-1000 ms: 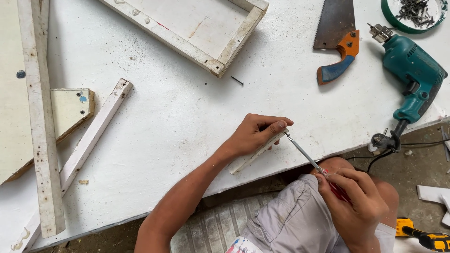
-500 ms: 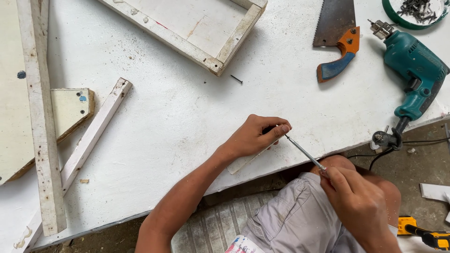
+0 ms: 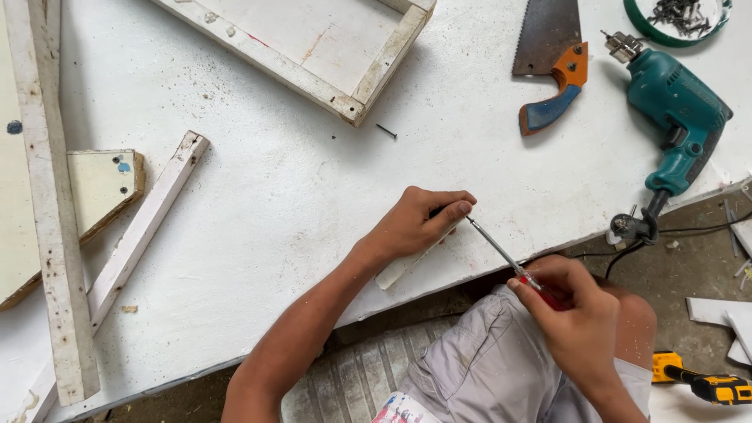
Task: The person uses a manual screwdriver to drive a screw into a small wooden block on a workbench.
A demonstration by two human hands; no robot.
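Note:
My left hand (image 3: 419, 223) presses down on a small white wooden strip (image 3: 401, 267) lying on the white table (image 3: 258, 235) near its front edge. My right hand (image 3: 576, 313) grips the red handle of a screwdriver (image 3: 505, 254). Its metal shaft runs up and left, and its tip meets the strip beside my left thumb and fingers. Whatever sits at the tip is hidden under my fingers.
A hand saw (image 3: 552, 59), a teal electric drill (image 3: 674, 106) with its cord, and a green bowl of screws (image 3: 681, 16) lie at the back right. A white wooden frame (image 3: 313, 47) and slats (image 3: 141, 231) lie left. A loose screw (image 3: 386, 131) rests mid-table. A yellow tool (image 3: 701, 382) lies on the floor.
My right hand has shifted slightly left and up with the screwdriver, whose tip stays at the strip. My left hand keeps its place on the strip.

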